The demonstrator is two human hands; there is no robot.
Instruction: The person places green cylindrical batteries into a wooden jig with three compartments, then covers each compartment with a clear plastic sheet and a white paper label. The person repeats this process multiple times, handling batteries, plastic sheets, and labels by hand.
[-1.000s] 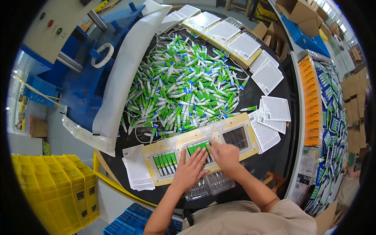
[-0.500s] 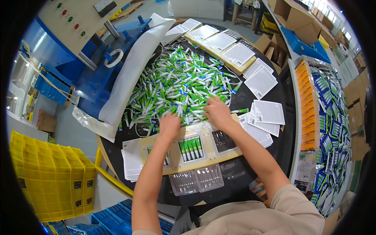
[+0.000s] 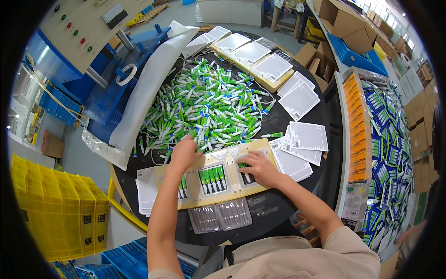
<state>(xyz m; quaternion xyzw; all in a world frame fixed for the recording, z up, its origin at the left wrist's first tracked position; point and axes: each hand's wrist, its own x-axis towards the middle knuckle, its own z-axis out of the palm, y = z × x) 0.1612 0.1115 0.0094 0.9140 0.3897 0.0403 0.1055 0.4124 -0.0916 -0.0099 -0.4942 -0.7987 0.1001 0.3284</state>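
Note:
A heap of small green-and-white tubes (image 3: 209, 102) with blue bits among them covers the middle of the round black table. My left hand (image 3: 184, 154) is at the near edge of this heap, fingers curled down; what they hold is hidden. In front of me lies a long cream tray (image 3: 204, 200) with three windows. A row of tubes (image 3: 212, 179) fills its middle window; several more show in the left one beside my forearm. Over the right window my right hand (image 3: 261, 169) bends its fingers down around a green tube (image 3: 242, 164), partly hidden beneath them.
Clear plastic blister shells (image 3: 233, 214) lie nearest me. White printed cards (image 3: 304, 139) fan out at the right, with more cards (image 3: 146, 190) at the left. A second tray (image 3: 251, 58) stands at the far side. A blue machine (image 3: 109, 100) and yellow crates (image 3: 60, 209) flank the left.
My right hand has come back from the heap to the tray's right window, where green now shows. My left hand stays at the heap's near edge. The whole view has shifted slightly.

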